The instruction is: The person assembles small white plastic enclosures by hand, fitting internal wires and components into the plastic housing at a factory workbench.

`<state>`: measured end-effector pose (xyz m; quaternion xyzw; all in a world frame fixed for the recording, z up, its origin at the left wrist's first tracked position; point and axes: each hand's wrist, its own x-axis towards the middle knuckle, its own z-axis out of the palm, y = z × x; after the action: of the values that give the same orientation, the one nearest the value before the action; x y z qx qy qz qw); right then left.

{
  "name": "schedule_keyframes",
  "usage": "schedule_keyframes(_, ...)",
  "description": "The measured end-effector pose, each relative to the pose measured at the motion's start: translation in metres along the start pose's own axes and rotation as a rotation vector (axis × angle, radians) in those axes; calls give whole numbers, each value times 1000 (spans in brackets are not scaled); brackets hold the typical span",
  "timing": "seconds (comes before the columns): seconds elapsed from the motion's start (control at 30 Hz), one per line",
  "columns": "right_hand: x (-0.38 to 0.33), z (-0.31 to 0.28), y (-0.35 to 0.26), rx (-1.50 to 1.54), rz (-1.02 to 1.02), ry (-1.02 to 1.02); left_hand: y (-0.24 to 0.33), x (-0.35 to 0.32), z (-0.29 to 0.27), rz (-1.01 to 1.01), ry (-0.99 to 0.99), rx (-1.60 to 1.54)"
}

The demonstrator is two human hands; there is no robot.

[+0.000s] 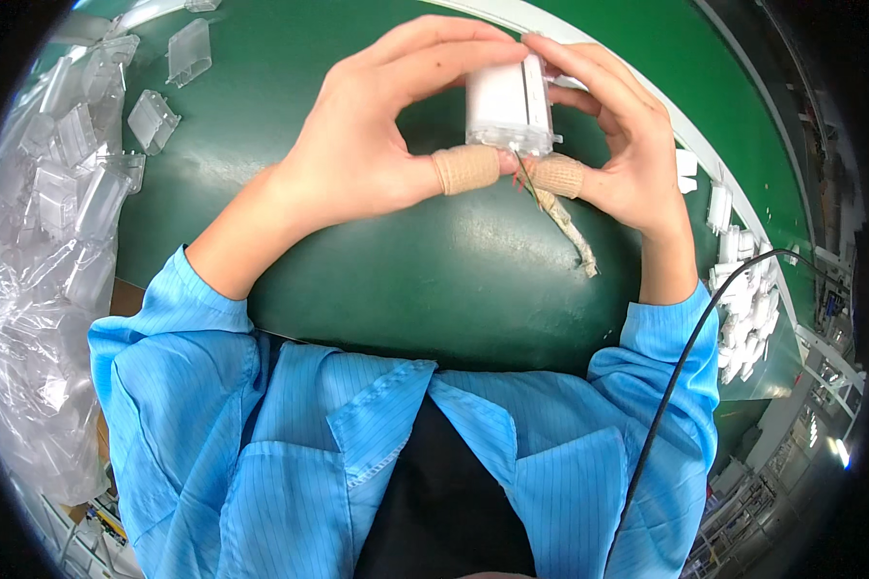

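In the head view, both hands hold a white block [495,96] up over the green surface [406,289], toward its far edge and right of its middle. The left hand [367,135] arches round the block's left side, pinching it lengthwise between thumb at the near end and fingers at the far end. The right hand [628,140] mirrors this on the other side, its fingers bent; exactly where its fingertips bear on the block cannot be told.

The thumbs, wearing tan wraps [468,169], meet just below the clear end piece [512,138], where thin red and green wires [528,181] come out. This is the spot for most care: thumb force is best put on the rigid plastic, beside the wires, so that none gets nipped or bent sharply. Matching pressure from both sides should stop the block twisting. The frayed tan strip [574,236] hanging by the right thumb is better left clear of the joint.

Loose clear cases [153,123] lie toward the left edge beside a bag of similar ones [43,318], and white parts [746,309] crowd the right edge; elbows should stay in, especially with a black cable [681,362] crossing the right sleeve [666,333].
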<state>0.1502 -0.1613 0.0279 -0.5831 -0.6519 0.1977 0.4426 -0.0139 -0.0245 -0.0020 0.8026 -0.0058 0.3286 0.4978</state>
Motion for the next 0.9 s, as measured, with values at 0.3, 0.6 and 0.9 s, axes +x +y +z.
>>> schedule_keyframes(0.3, -1, -1, 0, 23, -50, 14, 5, -2, -4, 47, -86, 80)
schedule_keyframes(0.6, -1, -2, 3, -189, -123, -20, 3, -1, 2, 214, 43, 162)
schedule_keyframes(0.9, 1, -3, 7, -78, -116, 48, -3, 8, -9, 314, -64, 214)
